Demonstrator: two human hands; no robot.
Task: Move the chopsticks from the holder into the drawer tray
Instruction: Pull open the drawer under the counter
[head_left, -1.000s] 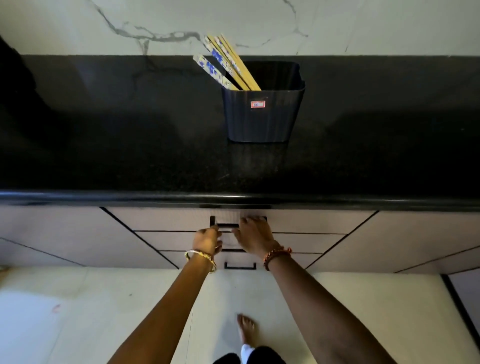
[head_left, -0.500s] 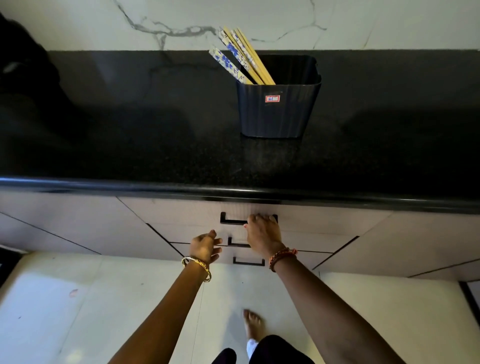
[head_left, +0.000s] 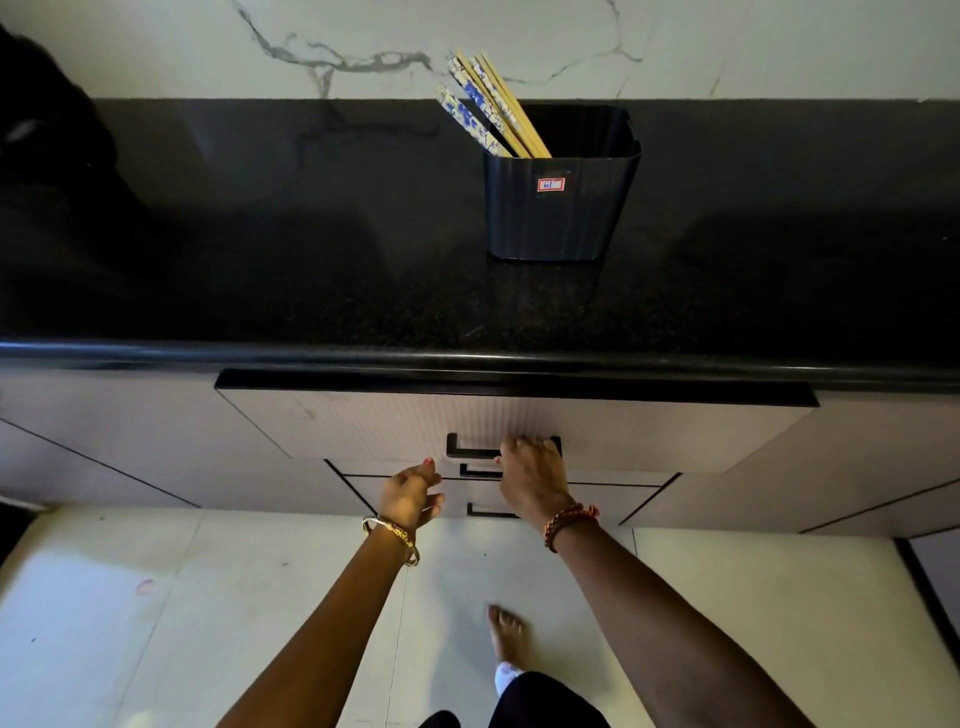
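Gripping the drawer handle (head_left: 483, 451), the right hand (head_left: 532, 478) sits nearer the chopsticks (head_left: 488, 106), which lean up-left in the holder (head_left: 561, 208) beyond it; left hand (head_left: 410, 493) fingers loosely apart.

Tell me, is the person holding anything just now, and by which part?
The right hand grips the top drawer by the right end of its black handle. The left hand holds nothing.

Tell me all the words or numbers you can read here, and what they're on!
Small red-bordered sticker on the front of the dark chopstick holder: it carries marks, but they are too small and blurred to read.
Chopsticks: a blue pattern only, no letters.
No other writing shows.
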